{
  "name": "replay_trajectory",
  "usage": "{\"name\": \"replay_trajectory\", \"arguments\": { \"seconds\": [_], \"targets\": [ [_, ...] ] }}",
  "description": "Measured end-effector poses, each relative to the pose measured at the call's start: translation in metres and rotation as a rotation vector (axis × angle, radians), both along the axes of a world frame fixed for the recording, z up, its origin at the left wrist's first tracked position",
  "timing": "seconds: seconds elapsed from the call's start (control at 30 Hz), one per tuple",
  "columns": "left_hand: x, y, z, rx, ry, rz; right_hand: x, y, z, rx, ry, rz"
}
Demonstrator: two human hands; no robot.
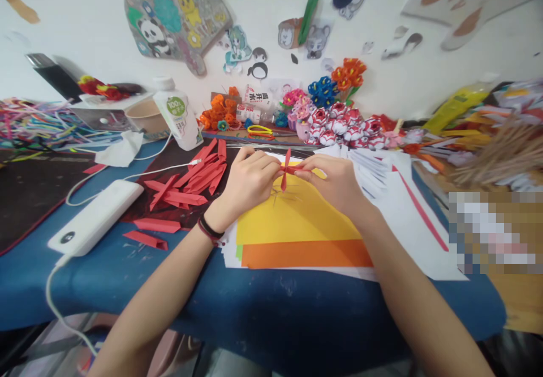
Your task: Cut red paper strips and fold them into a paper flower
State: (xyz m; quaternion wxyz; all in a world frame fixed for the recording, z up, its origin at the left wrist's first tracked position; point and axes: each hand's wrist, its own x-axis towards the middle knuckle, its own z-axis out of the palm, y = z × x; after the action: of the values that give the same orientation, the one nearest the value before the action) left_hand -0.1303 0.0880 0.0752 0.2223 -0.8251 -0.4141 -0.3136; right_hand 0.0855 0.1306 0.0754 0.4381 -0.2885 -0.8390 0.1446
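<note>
Between my two hands is a red folded-paper cross (285, 180), held up over a sheet of yellow paper (305, 218). My left hand (253, 176) pinches its left arm, and my right hand (333, 178) pinches the right arm between thumb and finger. Thin wire-like pieces (283, 197) lie on the yellow paper just below. Left of my left hand is a loose pile of red folded paper strips (186, 181), with two more strips (156, 225) apart from it, nearer the front. An orange sheet (309, 254) shows under the yellow one.
A white power bank (97, 217) with cables lies at left. Behind stand a white bottle (177, 114), paper flowers (324, 91) and red-and-white folded pieces (339, 125). White paper strips (369, 170) and a long red strip (419, 208) rest on white sheets at right.
</note>
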Motion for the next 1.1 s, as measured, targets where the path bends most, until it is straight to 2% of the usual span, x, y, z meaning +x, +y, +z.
{"name": "replay_trajectory", "arguments": {
  "seconds": [0.17,0.27,0.37,0.47,0.53,0.77,1.1],
  "targets": [
    [0.0,0.0,0.001,-0.049,-0.029,0.015,-0.001,-0.002,0.001,-0.044,0.023,-0.029],
    [0.001,0.0,0.003,-0.102,-0.047,0.02,-0.003,-0.002,0.002,-0.134,0.051,-0.035],
    [0.003,-0.001,0.003,-0.164,-0.074,0.015,-0.005,-0.002,-0.001,-0.188,-0.025,-0.026],
    [0.005,-0.001,0.003,-0.182,-0.055,0.001,-0.008,-0.002,-0.004,-0.148,-0.144,-0.052],
    [0.006,-0.001,0.002,-0.178,-0.032,0.01,-0.01,-0.003,-0.006,-0.127,-0.141,-0.08],
    [0.008,-0.004,0.004,-0.201,0.063,0.143,-0.008,-0.003,-0.005,-0.078,-0.113,-0.106],
    [0.0,0.004,-0.005,-0.114,0.115,0.141,-0.011,-0.006,-0.008,-0.083,-0.172,-0.099]
  ]
}}
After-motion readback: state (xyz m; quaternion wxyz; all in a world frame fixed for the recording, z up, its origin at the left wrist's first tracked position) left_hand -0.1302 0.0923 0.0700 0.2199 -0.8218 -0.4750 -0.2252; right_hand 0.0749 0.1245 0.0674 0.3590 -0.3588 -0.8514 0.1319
